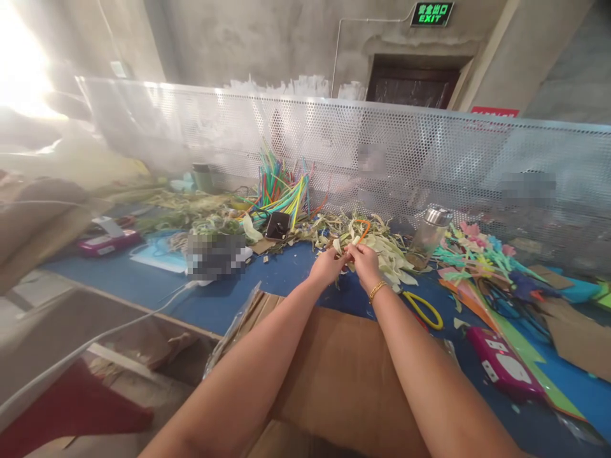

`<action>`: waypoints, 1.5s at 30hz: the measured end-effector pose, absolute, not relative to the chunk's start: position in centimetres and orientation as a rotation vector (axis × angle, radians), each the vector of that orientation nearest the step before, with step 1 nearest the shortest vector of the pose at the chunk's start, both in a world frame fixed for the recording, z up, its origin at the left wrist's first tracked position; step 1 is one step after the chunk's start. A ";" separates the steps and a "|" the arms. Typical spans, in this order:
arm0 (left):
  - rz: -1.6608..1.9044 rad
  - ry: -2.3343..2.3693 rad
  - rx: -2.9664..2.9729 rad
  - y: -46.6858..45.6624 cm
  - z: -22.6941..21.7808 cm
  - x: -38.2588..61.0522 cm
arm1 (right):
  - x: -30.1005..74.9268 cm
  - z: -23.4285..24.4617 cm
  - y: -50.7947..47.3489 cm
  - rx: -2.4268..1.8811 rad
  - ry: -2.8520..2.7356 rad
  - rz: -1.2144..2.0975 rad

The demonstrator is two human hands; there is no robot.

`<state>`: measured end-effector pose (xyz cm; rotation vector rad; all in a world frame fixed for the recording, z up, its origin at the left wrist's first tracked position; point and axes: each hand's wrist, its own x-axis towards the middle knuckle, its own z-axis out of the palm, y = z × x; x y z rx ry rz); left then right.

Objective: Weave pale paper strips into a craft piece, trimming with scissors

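My left hand [329,266] and my right hand [364,262] meet over the near edge of a pile of pale dry husks [394,254]. The fingers of both are pinched together, almost touching. A thin orange stem [365,229], bent at its top, rises from between them. A small pale husk piece [337,245] shows at my left fingertips; whether it is attached to the stem I cannot tell. My right wrist wears a gold bracelet. Below my forearms lies a brown cardboard sheet [334,356].
Coloured stems [281,191] stand behind a black box [277,226]. On the right are a glass bottle [432,232], coloured flowers [477,251], a yellow loop [424,310] and a magenta device [503,362]. A white cable [119,324] crosses the table's left edge. A perforated metal screen [405,159] stands behind.
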<state>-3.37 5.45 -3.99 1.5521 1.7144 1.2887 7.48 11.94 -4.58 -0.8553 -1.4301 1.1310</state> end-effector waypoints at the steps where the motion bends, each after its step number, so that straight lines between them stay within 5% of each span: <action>1: 1.284 1.722 1.551 5.5 -4.0 -3.4 | 7.5 -4.6 11.9 -0.852 -1.427 1.135; 32: 1.455 1.649 1.497 6.4 -5.5 -3.6 | 7.1 -6.0 12.6 -0.862 -1.437 1.215; 45: 1.378 1.787 1.505 5.7 -5.3 -3.0 | 7.7 -5.9 12.5 -0.935 -1.613 0.898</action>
